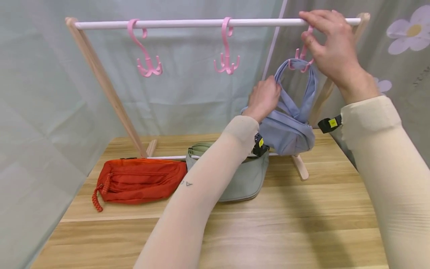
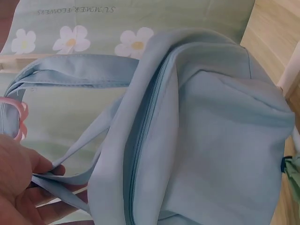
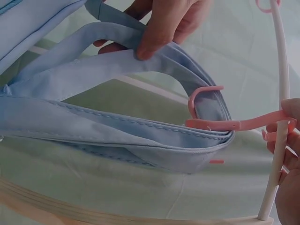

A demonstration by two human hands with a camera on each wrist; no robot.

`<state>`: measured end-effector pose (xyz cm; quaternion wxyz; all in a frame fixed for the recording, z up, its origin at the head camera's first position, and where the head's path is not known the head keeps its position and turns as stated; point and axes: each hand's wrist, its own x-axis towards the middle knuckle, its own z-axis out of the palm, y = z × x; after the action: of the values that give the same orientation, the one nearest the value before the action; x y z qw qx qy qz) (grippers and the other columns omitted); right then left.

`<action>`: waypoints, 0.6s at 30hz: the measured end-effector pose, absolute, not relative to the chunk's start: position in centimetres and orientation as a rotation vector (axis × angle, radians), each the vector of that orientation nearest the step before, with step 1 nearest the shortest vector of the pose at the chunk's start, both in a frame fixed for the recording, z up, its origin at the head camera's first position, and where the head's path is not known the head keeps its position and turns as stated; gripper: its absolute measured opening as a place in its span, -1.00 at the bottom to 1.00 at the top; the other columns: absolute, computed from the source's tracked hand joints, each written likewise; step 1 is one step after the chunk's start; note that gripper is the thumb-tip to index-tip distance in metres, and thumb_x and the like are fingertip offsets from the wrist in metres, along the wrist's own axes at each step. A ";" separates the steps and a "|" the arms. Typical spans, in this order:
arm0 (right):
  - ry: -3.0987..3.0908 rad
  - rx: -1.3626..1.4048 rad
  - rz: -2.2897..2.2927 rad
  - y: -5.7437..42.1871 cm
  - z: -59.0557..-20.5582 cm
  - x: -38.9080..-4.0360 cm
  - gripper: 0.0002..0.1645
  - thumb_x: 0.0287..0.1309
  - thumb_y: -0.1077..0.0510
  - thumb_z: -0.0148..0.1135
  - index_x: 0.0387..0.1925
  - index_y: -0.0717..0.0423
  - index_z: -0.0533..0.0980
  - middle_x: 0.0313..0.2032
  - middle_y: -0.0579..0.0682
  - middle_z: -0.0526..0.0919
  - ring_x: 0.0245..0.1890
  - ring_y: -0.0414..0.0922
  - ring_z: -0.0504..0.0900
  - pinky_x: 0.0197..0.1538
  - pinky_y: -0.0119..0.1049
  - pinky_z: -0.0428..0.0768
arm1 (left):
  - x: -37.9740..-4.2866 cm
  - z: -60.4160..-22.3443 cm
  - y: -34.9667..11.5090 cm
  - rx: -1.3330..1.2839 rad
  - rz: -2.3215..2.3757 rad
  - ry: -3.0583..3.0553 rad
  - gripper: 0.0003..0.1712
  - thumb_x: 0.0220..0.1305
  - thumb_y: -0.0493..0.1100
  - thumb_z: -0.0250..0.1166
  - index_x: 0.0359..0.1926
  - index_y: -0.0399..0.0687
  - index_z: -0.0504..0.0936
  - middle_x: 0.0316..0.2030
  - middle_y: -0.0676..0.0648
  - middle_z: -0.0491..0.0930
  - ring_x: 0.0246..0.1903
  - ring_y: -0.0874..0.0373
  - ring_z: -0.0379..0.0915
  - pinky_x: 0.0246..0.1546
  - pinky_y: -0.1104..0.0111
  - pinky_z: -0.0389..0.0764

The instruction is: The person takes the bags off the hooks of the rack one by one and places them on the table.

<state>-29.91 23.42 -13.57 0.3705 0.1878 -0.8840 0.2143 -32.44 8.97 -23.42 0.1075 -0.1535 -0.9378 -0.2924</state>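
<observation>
A light blue bag [image 1: 285,134] hangs at the right of the rack, its fabric straps [image 3: 154,136] looped over the prongs of a pink hook [image 3: 253,123]. My left hand [image 1: 264,95] pinches one side of the straps between thumb and fingers, below the hook, as the left wrist view also shows. Up at the white rail [image 1: 188,24], my right hand [image 1: 336,46] holds the upper part of that hook where it curls over the bar. The fingers of this hand partly hide the hook's top. The bag's zipper [image 2: 145,126] runs along its upper edge.
Two more pink hooks, one left [image 1: 147,63] and one central [image 1: 226,56], hang on the rail. A red bag [image 1: 141,181] lies on the wooden table [image 1: 268,231]; a grey-green bag [image 1: 248,179] sits beside it, partly behind my left forearm. Wooden legs [image 1: 107,89] support the rack.
</observation>
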 end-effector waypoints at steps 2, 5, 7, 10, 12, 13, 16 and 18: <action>-2.282 0.466 0.555 23.4 -13.6 -29.9 -0.52 0.42 0.14 0.08 0.33 -0.11 0.42 0.28 -0.04 0.47 0.36 -0.24 0.28 0.43 -0.45 -0.19 | -32.5 -23.3 9.0 -0.449 -0.865 -2.766 -0.76 0.54 -0.05 -0.12 -0.16 0.01 0.46 -0.25 -0.05 0.57 -0.25 0.07 0.54 -0.33 0.24 0.54; -2.286 0.460 0.567 23.4 -13.6 -29.8 -0.51 0.42 0.13 0.08 0.33 -0.11 0.42 0.29 -0.04 0.47 0.35 -0.23 0.29 0.43 -0.45 -0.17 | -32.6 -23.3 8.8 -0.458 -0.845 -2.759 -0.75 0.54 -0.07 -0.11 -0.15 -0.01 0.48 -0.25 -0.07 0.58 -0.24 0.06 0.55 -0.30 0.24 0.56; -2.282 0.461 0.578 23.4 -13.7 -29.9 -0.51 0.41 0.14 0.08 0.33 -0.10 0.42 0.28 -0.04 0.48 0.35 -0.23 0.30 0.43 -0.45 -0.16 | -32.7 -23.1 8.7 -0.455 -0.819 -2.756 -0.75 0.53 -0.08 -0.09 -0.15 -0.04 0.50 -0.22 -0.09 0.60 -0.21 0.04 0.57 -0.24 0.23 0.57; -2.269 0.471 0.587 23.2 -13.7 -30.1 -0.51 0.39 0.16 0.11 0.31 -0.09 0.44 0.27 -0.03 0.50 0.33 -0.21 0.33 0.43 -0.44 -0.14 | -32.9 -22.9 8.3 -0.445 -0.801 -2.753 -0.74 0.52 -0.09 -0.08 -0.15 -0.06 0.52 -0.18 -0.12 0.62 -0.16 0.02 0.59 -0.19 0.23 0.58; -2.265 0.480 0.590 23.1 -13.8 -30.2 -0.52 0.39 0.16 0.12 0.31 -0.08 0.45 0.25 -0.03 0.51 0.32 -0.20 0.35 0.43 -0.44 -0.13 | -32.9 -22.6 8.0 -0.429 -0.801 -2.757 -0.74 0.52 -0.10 -0.08 -0.16 -0.07 0.51 -0.18 -0.12 0.63 -0.16 0.01 0.60 -0.19 0.22 0.59; -2.261 0.489 0.587 23.0 -13.8 -30.3 -0.52 0.38 0.17 0.13 0.30 -0.07 0.46 0.24 -0.02 0.52 0.31 -0.18 0.36 0.43 -0.44 -0.12 | -32.8 -22.5 7.9 -0.425 -0.803 -2.754 -0.74 0.52 -0.10 -0.09 -0.17 -0.06 0.51 -0.18 -0.12 0.63 -0.17 0.01 0.60 -0.20 0.21 0.59; -2.260 0.500 0.581 22.9 -13.9 -30.5 -0.52 0.38 0.17 0.14 0.30 -0.06 0.47 0.23 -0.02 0.53 0.30 -0.15 0.38 0.43 -0.44 -0.12 | -32.7 -22.1 7.4 -0.425 -0.793 -2.734 -0.74 0.52 -0.11 -0.11 -0.18 -0.06 0.50 -0.23 -0.11 0.62 -0.21 0.02 0.60 -0.22 0.20 0.59; -2.261 0.501 0.570 22.8 -13.8 -30.6 -0.52 0.38 0.17 0.14 0.30 -0.06 0.47 0.23 -0.02 0.53 0.30 -0.14 0.38 0.43 -0.44 -0.12 | -32.6 -21.8 7.3 -0.439 -0.794 -2.722 -0.74 0.53 -0.11 -0.12 -0.18 -0.05 0.49 -0.26 -0.09 0.60 -0.24 0.04 0.58 -0.24 0.21 0.59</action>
<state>-30.58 22.84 -13.82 0.3692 0.1952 -0.8810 0.2222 -32.56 7.27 -21.79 0.1358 -0.1518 -0.9399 -0.2742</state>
